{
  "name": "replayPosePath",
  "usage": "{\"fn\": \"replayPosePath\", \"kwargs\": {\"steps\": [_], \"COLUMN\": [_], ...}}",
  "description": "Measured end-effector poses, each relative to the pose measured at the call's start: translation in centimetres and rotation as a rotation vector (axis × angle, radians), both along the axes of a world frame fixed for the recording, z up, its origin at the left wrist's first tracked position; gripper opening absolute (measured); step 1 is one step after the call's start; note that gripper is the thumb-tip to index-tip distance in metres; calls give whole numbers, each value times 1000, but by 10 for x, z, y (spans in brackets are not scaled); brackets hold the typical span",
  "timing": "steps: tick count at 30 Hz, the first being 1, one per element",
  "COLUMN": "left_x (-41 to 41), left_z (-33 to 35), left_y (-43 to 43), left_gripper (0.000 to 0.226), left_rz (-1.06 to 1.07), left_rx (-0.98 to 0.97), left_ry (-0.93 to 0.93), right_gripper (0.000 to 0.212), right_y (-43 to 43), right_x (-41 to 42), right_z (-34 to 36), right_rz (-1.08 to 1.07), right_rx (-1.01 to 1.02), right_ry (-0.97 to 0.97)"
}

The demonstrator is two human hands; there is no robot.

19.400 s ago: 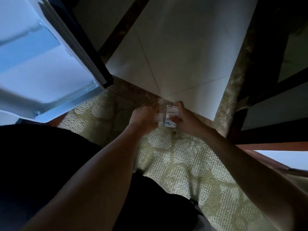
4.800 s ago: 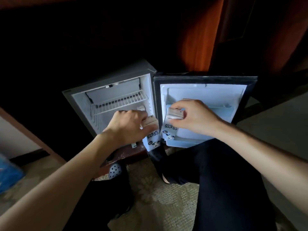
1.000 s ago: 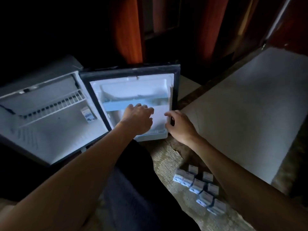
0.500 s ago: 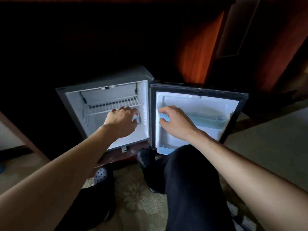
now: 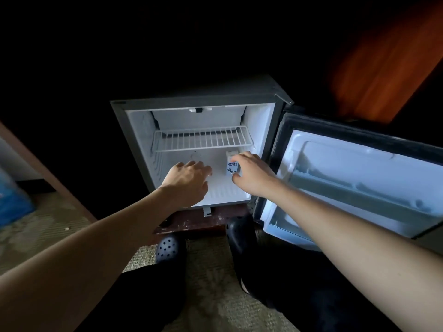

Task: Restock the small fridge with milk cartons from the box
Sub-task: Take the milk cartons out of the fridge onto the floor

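Note:
The small fridge (image 5: 141, 144) stands open in front of me, white inside, with a wire shelf (image 5: 203, 137) across the top. One small white milk carton (image 5: 230, 164) with dark print stands upright on the fridge floor at the right. My right hand (image 5: 254, 173) reaches in and holds the carton's right side between curled fingers and thumb. My left hand (image 5: 187, 178) hovers over the fridge floor left of the carton, fingers loose, holding nothing. The box is out of view.
The fridge door (image 5: 359, 168) swings open to the right, with a door rack (image 5: 354, 190) across it. My dark-trousered legs and dark perforated shoes (image 5: 167, 245) are on the patterned carpet (image 5: 215, 295). A blue object (image 5: 12, 202) lies at the far left.
My right hand has left the door shelf and moved into the fridge onto the carton. My left hand has come off the carton and shifted left. The view has panned left.

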State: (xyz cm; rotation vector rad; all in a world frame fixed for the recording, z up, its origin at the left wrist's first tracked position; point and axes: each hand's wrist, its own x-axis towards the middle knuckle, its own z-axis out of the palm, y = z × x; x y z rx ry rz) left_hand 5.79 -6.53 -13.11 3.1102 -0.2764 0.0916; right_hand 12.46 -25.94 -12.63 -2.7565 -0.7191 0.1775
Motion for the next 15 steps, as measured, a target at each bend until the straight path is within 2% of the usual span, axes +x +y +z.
{"fn": "replayPosePath", "kwargs": {"steps": [6,15], "left_x": [60,123], "left_z": [-46,-129], "left_y": [2,10], "left_gripper": [35,39], "left_rz": [-24,64], "left_rx": [-29,-78], "left_ry": [-22,74], "right_gripper": [56,53], "right_y": [11,47], "right_x": [54,105], "right_z": [-54,-129], "right_rz": [20,33], "right_rx": [-74,-154], "right_ry": [-2,4]}}
